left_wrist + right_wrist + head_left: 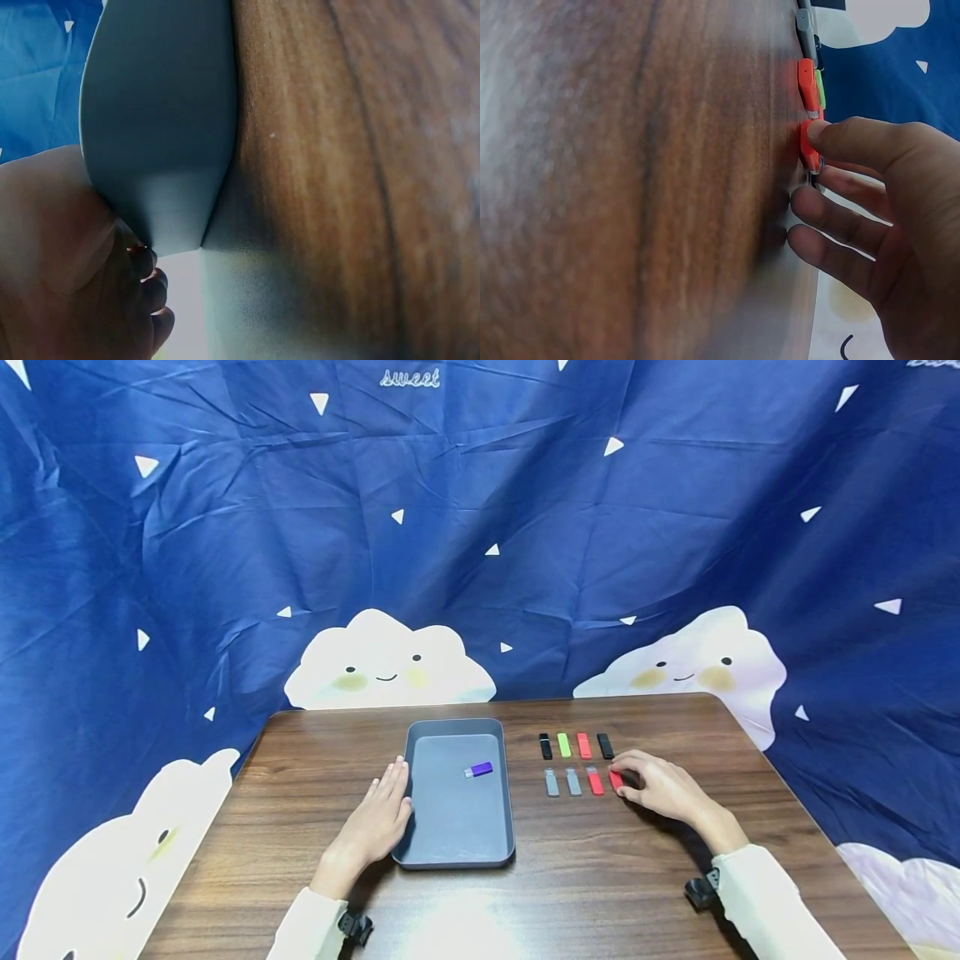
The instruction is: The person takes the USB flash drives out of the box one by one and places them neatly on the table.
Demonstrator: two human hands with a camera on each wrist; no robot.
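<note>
Thumb and fingers of my right hand point(667, 789) pinch a red USB stick point(616, 780) at the right end of the front row. In the right wrist view the thumb lies on that red stick point(808, 150), which is still at table level; the other fingers are spread and partly hidden behind it. With straight fingers, my left hand point(373, 823) rests against the left side of a grey tray point(450, 839). The left wrist view shows the palm beside the tray's outer wall point(161, 105). Inside the tray lies a purple USB stick point(482, 769).
Left of the pinched stick, the front row has another red stick point(596, 782) and two grey ones point(573, 782). Behind them lie a black point(545, 746), a green point(564, 744), a red point(584, 745) and another black stick point(605, 746). A blue curtain point(540, 527) hangs behind the wooden table point(585, 885).
</note>
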